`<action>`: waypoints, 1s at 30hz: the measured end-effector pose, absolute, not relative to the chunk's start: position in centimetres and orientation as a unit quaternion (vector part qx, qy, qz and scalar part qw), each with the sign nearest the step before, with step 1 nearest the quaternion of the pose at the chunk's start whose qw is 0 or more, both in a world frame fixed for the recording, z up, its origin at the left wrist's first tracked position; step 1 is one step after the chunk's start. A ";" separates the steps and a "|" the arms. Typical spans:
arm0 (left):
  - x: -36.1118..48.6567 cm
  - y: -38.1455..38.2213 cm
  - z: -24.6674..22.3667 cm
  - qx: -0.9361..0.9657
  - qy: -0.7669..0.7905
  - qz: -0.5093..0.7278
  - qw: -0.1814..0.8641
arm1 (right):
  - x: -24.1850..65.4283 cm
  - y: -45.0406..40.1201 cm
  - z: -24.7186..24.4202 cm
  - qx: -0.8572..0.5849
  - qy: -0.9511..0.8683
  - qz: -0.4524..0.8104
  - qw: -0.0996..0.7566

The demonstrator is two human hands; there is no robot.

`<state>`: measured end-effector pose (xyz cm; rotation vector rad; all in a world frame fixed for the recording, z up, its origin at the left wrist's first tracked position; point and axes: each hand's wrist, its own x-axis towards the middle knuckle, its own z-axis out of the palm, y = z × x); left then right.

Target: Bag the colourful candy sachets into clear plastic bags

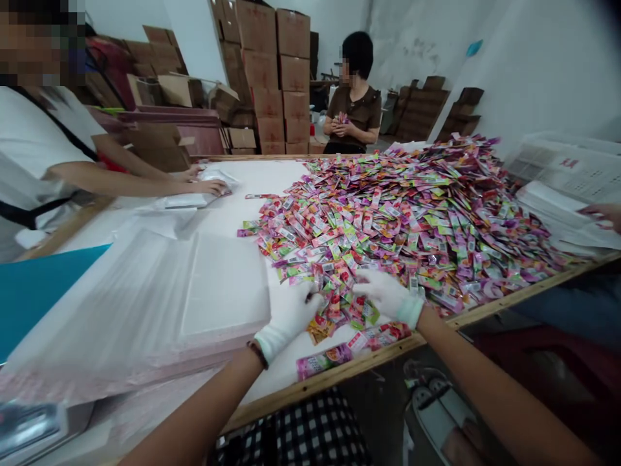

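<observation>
A large heap of small printed sachets [388, 220], pink, purple, green and orange, covers the right half of the white table. My left hand [290, 307], in a white glove, is at the heap's near left edge, thumb and fingers apart. Facing it, my right hand [381, 291], also gloved, reaches over the sachets with fingers stretched and spread. A few loose sachets [334, 307] lie between the two hands. Along the near edge lies a row of sachets [325, 360]. I see nothing gripped in either hand, though some fingertips are blurred against the sachets.
A stack of white plastic bags [145, 291] lies left of my left hand, beside a blue sheet [48, 291]. One person [63, 155] handles a white bag at left; another [354, 110] stands behind the table holding sachets. A hand [604, 215] touches white packaging at right. Cartons [262, 71] are stacked behind.
</observation>
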<state>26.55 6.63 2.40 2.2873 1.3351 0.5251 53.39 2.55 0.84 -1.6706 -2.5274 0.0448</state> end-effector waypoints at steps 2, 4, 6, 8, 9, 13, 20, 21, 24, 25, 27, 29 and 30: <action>28.8 6.7 2.3 0.824 0.503 0.153 0.210 | 52.6 1.9 -0.3 -0.514 -0.855 0.034 0.058; 30.5 6.6 2.2 0.816 0.523 0.115 0.217 | 52.9 1.7 -1.3 -0.521 -0.847 0.050 0.091; 31.2 6.5 2.3 0.809 0.528 0.106 0.236 | 53.8 1.5 -2.0 -0.537 -0.831 0.065 0.134; 30.8 6.5 2.5 0.807 0.512 0.144 0.257 | 54.8 1.2 -2.4 -0.556 -0.809 0.072 0.175; 30.3 6.7 2.7 0.803 0.500 0.175 0.273 | 55.3 1.0 -2.5 -0.572 -0.792 0.077 0.200; 27.5 7.9 3.7 0.751 0.441 0.304 0.387 | 55.2 0.7 -1.4 -0.662 -0.665 0.136 0.318; 23.9 8.3 6.0 0.696 0.455 0.326 0.450 | 50.2 2.4 1.8 -0.659 -0.626 0.218 0.356; 23.6 8.0 5.9 0.671 0.464 0.317 0.484 | 49.7 2.4 2.1 -0.649 -0.637 0.227 0.349; 22.8 7.1 5.5 0.591 0.483 0.319 0.561 | 49.4 1.9 2.7 -0.659 -0.647 0.210 0.320; 22.7 6.9 5.3 0.581 0.479 0.329 0.570 | 49.5 1.7 2.9 -0.671 -0.645 0.193 0.311; 22.7 6.6 5.3 0.579 0.443 0.358 0.583 | 49.9 1.5 3.1 -0.688 -0.644 0.164 0.291; 23.2 6.7 5.7 0.547 0.375 0.402 0.632 | 50.4 1.4 3.0 -0.696 -0.645 0.149 0.278; 23.5 6.9 5.9 0.510 0.336 0.422 0.670 | 50.7 1.4 2.8 -0.697 -0.645 0.148 0.277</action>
